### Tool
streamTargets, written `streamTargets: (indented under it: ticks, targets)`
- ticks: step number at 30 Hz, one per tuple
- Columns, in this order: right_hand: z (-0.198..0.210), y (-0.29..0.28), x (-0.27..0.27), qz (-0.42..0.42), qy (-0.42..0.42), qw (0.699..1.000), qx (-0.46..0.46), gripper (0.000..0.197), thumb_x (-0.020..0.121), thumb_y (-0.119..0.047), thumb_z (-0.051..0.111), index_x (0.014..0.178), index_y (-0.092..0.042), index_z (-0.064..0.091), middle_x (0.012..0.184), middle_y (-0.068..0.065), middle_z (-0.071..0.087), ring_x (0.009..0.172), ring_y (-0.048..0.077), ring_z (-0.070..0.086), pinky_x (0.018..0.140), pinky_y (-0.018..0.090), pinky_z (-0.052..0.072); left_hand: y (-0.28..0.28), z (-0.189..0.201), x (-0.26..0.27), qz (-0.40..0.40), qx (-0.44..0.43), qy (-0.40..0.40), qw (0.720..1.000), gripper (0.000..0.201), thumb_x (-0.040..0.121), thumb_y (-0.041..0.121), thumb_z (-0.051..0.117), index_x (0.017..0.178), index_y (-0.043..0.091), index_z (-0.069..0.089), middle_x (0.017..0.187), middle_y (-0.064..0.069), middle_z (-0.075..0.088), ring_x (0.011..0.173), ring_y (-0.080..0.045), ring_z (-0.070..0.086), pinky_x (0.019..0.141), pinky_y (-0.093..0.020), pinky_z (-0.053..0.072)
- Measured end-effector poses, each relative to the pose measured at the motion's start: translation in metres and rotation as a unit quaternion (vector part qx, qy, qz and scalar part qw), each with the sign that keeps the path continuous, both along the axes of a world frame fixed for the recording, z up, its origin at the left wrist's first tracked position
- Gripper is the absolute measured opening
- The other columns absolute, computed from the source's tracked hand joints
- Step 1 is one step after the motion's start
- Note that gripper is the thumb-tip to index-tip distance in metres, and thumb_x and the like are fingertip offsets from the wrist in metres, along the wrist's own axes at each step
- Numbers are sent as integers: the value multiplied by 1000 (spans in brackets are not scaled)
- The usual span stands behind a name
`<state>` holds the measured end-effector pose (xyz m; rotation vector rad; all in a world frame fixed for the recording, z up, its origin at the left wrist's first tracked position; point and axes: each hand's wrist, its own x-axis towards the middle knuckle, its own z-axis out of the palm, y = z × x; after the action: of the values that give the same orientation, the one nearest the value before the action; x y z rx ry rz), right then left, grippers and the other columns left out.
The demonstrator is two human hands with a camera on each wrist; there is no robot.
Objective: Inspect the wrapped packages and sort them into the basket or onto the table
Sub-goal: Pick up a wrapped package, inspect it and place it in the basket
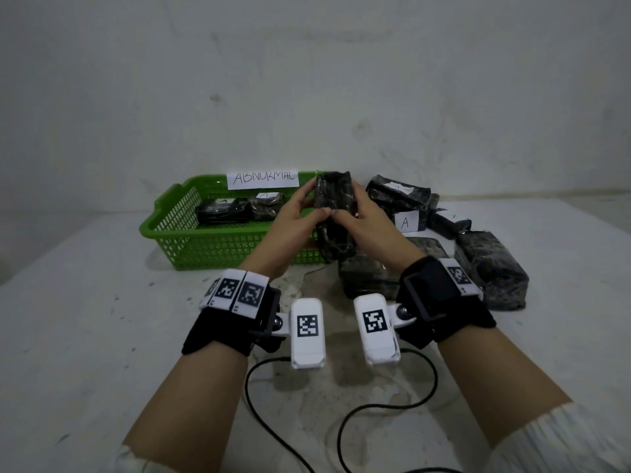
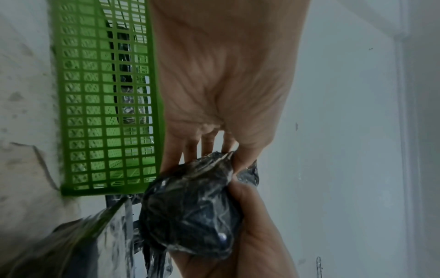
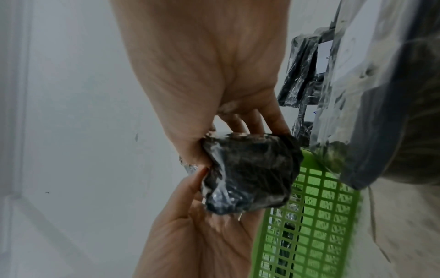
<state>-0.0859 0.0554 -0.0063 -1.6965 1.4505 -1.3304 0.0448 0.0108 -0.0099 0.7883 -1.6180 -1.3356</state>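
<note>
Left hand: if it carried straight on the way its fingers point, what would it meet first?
The left hand already grips the held package; straight beyond that, probably the wall, though depth is unclear.

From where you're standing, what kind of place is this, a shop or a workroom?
Probably a makeshift sorting or inspection station, not a shop. A green basket carries a handwritten ABNORMAL sign, black wrapped packages are piled on a plain table against a bare wall, and both hands hold one package.
</note>
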Motion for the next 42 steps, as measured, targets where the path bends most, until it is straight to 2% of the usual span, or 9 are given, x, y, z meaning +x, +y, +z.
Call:
streamTargets:
  ticks: [7,15,18,23,26,30,36,39,42]
  targets:
    - [2,-2,-13,39,-24,998,48,82,86,-10,66,153,-28,21,125,-14,57,91,-15,60,91,25,53,0,0,0,0,20,7,1000,54,96,5,46,145,23,34,131,-6,57,115,-22,57,95,-44,49]
    - [12,9,-10,34,-48,998,28,69,85,-21,70,144,-30,35,115,-14,57,105,2,58,77,14,50,-6,-1,11,-36,14,20,999,72,88,0,57,147,27,25,139,-10,49,122,-26,54,92,-40,52]
    - [13,6,-15,4,-116,993,35,61,92,-32,61,146,-25,35,111,-5,60,105,13,62,69,27,54,-6,1,14,13,-26,41,999,71,85,1,62,138,35,29,134,-10,45,120,-26,53,95,-43,50]
    - [12,1,-24,-8,-140,990,23,52,89,-12,66,137,-12,47,94,13,52,83,20,63,72,45,59,-8,0,13,50,-97,-25,994,41,87,-1,58,108,32,46,103,-8,46,93,-22,49,81,-37,50]
    - [13,1,-23,-10,-165,986,0,55,85,-11,70,135,-8,48,85,12,56,77,19,65,62,36,59,-2,4,10,40,-39,-38,998,24,100,12,38,118,19,53,105,-4,59,93,-17,58,68,-25,53]
    - [17,5,-22,30,-171,985,0,44,97,-12,53,140,-12,44,84,7,65,72,17,67,67,35,60,-2,2,9,22,19,-7,1000,45,98,47,37,136,23,40,127,-6,57,111,-21,59,80,-36,54]
    - [24,12,-22,32,-95,995,-15,31,93,-10,60,123,-18,62,59,3,56,47,15,56,47,20,43,-3,-1,9,10,39,8,999,57,93,24,56,142,26,28,121,-8,58,98,-14,62,84,-33,51]
    - [21,8,-23,-23,-97,994,-51,28,91,-19,64,119,-19,63,71,2,45,64,13,49,60,21,42,1,1,7,-14,63,20,998,53,92,23,57,140,26,35,118,-8,61,106,-23,61,86,-39,50]
    - [16,5,-20,-6,-91,996,-6,43,91,-34,61,132,-27,51,100,1,59,97,12,61,81,28,50,3,2,4,-35,59,21,997,51,86,23,59,136,23,45,121,-6,60,111,-22,59,81,-36,50]
